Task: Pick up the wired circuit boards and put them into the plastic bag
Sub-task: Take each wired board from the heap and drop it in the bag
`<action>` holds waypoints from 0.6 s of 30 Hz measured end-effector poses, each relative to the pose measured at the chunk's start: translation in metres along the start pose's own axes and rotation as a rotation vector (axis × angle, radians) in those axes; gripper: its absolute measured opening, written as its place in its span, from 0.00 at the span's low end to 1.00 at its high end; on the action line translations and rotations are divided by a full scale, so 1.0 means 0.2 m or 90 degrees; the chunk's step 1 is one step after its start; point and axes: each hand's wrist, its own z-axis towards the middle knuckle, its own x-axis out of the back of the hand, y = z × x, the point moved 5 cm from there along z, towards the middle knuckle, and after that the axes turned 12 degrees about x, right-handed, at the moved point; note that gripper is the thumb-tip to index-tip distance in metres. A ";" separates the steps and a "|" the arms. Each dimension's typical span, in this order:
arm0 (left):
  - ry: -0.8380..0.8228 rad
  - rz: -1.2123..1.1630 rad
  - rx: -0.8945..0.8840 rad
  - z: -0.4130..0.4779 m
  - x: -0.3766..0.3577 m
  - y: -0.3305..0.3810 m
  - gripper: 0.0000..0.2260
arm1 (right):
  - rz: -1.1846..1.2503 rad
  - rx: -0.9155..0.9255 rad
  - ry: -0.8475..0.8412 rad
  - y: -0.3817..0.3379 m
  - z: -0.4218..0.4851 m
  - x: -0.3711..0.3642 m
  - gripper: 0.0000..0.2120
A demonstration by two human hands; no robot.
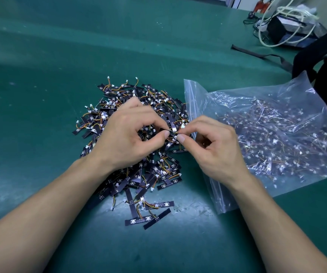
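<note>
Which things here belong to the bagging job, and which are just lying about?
Job:
- pile of wired circuit boards
- held circuit board, pinched by left hand and right hand
- plastic bag, already holding boards

Lying about:
- white cable
- black box
- black strap
- black backpack

I work at a wide table covered in a worn dark-green mat (60,56), with bright light pooling on it close to me. At its far right sit looped white cables (294,11) over a dark box (276,30), beside a black fabric bag (316,54).
</note>
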 end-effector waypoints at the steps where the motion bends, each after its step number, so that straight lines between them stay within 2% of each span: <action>1: -0.003 0.002 -0.002 0.00 0.00 0.00 0.03 | 0.000 0.003 0.002 0.00 0.00 0.00 0.02; 8: -0.008 0.011 -0.026 0.00 0.00 0.00 0.03 | 0.004 0.011 0.005 -0.01 0.00 0.00 0.04; 13: 0.004 0.001 -0.024 0.00 0.00 0.00 0.03 | 0.004 0.008 0.023 -0.02 0.00 0.01 0.09; 18: -0.001 0.008 -0.027 0.00 0.00 0.00 0.03 | -0.017 -0.002 0.017 0.00 0.00 0.00 0.01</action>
